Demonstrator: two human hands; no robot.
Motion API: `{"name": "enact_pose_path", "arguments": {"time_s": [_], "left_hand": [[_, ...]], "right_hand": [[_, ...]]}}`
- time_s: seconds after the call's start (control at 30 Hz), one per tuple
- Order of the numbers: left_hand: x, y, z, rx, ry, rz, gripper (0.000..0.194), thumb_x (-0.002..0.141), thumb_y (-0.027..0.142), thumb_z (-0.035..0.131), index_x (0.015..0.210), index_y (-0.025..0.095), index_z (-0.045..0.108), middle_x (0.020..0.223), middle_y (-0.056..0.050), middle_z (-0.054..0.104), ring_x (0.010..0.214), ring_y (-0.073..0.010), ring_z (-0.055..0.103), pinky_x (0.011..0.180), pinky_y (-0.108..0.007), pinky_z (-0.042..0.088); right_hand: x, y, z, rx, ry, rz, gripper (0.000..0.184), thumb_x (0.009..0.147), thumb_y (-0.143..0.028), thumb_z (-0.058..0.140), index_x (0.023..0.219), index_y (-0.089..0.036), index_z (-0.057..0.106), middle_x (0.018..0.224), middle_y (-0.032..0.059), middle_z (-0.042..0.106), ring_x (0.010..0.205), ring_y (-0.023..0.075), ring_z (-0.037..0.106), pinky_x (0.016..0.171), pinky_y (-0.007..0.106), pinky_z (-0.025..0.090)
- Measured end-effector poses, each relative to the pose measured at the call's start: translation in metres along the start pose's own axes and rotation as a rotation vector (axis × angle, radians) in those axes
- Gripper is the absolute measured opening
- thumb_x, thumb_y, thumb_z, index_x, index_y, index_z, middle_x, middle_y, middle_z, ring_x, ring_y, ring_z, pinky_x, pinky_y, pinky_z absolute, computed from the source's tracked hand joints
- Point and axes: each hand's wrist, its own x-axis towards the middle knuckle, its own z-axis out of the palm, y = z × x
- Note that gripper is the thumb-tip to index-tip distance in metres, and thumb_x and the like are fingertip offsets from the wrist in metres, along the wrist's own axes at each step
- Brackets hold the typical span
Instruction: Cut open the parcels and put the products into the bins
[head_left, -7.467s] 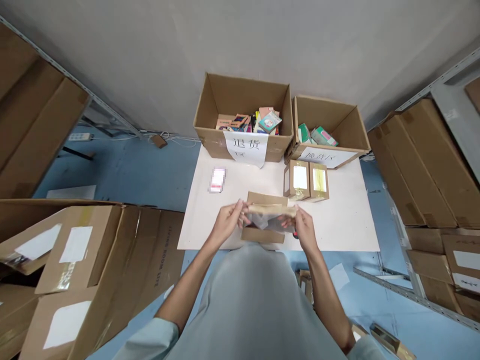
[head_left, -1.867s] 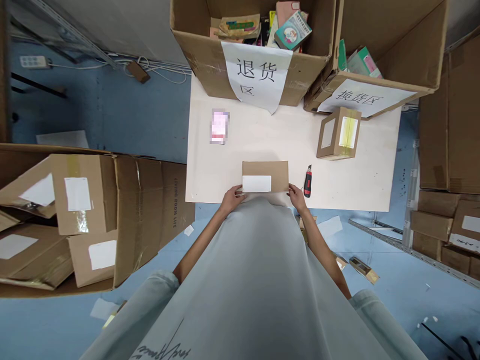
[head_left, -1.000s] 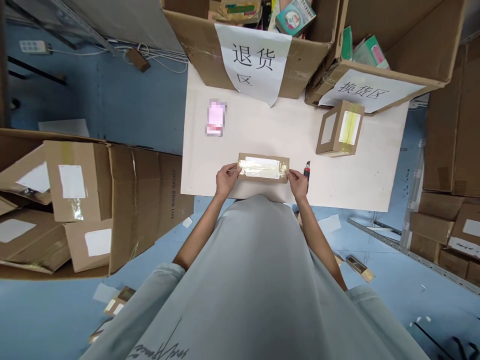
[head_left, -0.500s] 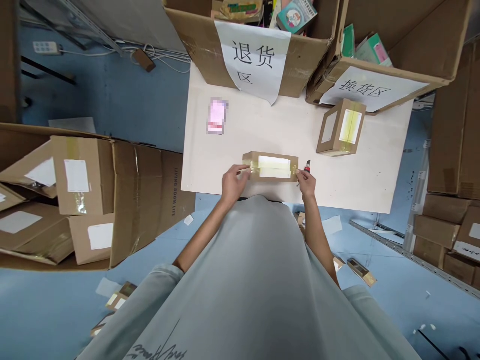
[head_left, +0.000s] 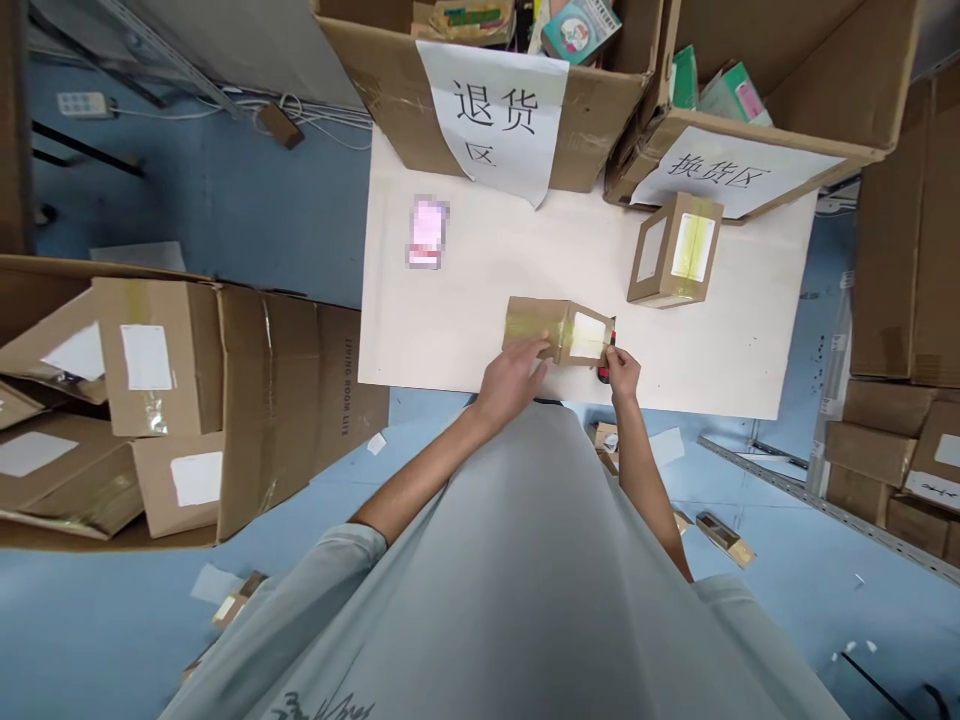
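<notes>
A small cardboard box [head_left: 525, 318] with yellowish tape and a white label stands near the front edge of the white table, tilted or turned so two faces show. My left hand [head_left: 514, 383] grips its near side, fingers laid over the tape and thumb low against the box. At the box's right end, my right hand [head_left: 624, 374] pinches the edge beside the label. A red and black utility knife [head_left: 604, 374] lies right by that end, partly hidden by the box and my right fingers.
Another taped box [head_left: 690, 250] stands on the table [head_left: 480, 245] at right, and a pixelated pink item [head_left: 427, 232] lies at left. Two large open cartons, one with a paper sign [head_left: 495, 115] and one with another sign [head_left: 731, 172], line the back. A carton of parcels [head_left: 274, 410] is at left.
The box has been turned, its label shifting to the right and a bare taped side now showing. My left hand has moved right onto the box; my right hand stays at its right end.
</notes>
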Motion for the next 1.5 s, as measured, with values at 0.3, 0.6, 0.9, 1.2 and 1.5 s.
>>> {"name": "enact_pose_path", "arguments": {"time_s": [0.3,0.6,0.9,1.2,1.5], "left_hand": [[0.020,-0.091,-0.023,-0.133,0.291,-0.526,0.020,0.108,0.036,0.071,0.120,0.021,0.070,0.117,-0.011,0.087,0.111,-0.0276,0.082,0.102,-0.038,0.061],[-0.001,-0.178,-0.024,-0.398,0.375,-0.676,0.023,0.099,0.035,0.072,0.114,0.017,0.070,0.102,-0.008,0.083,0.098,-0.0212,0.079,0.093,-0.035,0.066],[-0.002,-0.198,-0.043,-0.464,0.455,-0.778,0.025,0.094,0.028,0.075,0.113,0.012,0.073,0.102,-0.012,0.082,0.097,-0.0222,0.079,0.097,-0.043,0.070],[0.012,-0.156,-0.025,-0.320,0.250,-0.640,0.026,0.090,0.030,0.080,0.111,0.015,0.081,0.114,-0.014,0.087,0.107,-0.0294,0.082,0.104,-0.043,0.065],[-0.041,-0.121,-0.017,-0.174,0.143,-0.683,0.017,0.088,0.026,0.081,0.105,0.023,0.082,0.111,-0.009,0.089,0.106,-0.0328,0.085,0.101,-0.044,0.064]], "right_hand": [[-0.026,-0.046,0.046,0.013,-0.034,-0.070,0.049,0.097,-0.066,0.072,0.103,-0.018,0.080,0.108,0.0156,0.085,0.103,0.0294,0.079,0.099,0.046,0.064],[-0.068,-0.103,0.078,-0.281,-0.066,-0.470,0.038,0.115,-0.054,0.059,0.108,-0.023,0.080,0.110,0.0116,0.080,0.105,0.0290,0.075,0.097,0.043,0.060],[-0.100,-0.153,0.113,-0.427,-0.202,-0.726,0.039,0.120,-0.048,0.052,0.106,-0.024,0.080,0.103,0.0106,0.077,0.099,0.0278,0.071,0.093,0.040,0.055],[-0.030,-0.081,0.055,-0.206,-0.136,-0.300,0.033,0.111,-0.049,0.062,0.104,-0.022,0.080,0.110,0.0131,0.081,0.103,0.0306,0.075,0.095,0.045,0.060],[-0.076,-0.029,0.026,-0.022,-0.183,-0.113,0.042,0.095,-0.064,0.070,0.096,-0.023,0.079,0.103,0.0112,0.085,0.100,0.0298,0.077,0.101,0.050,0.061]]}}
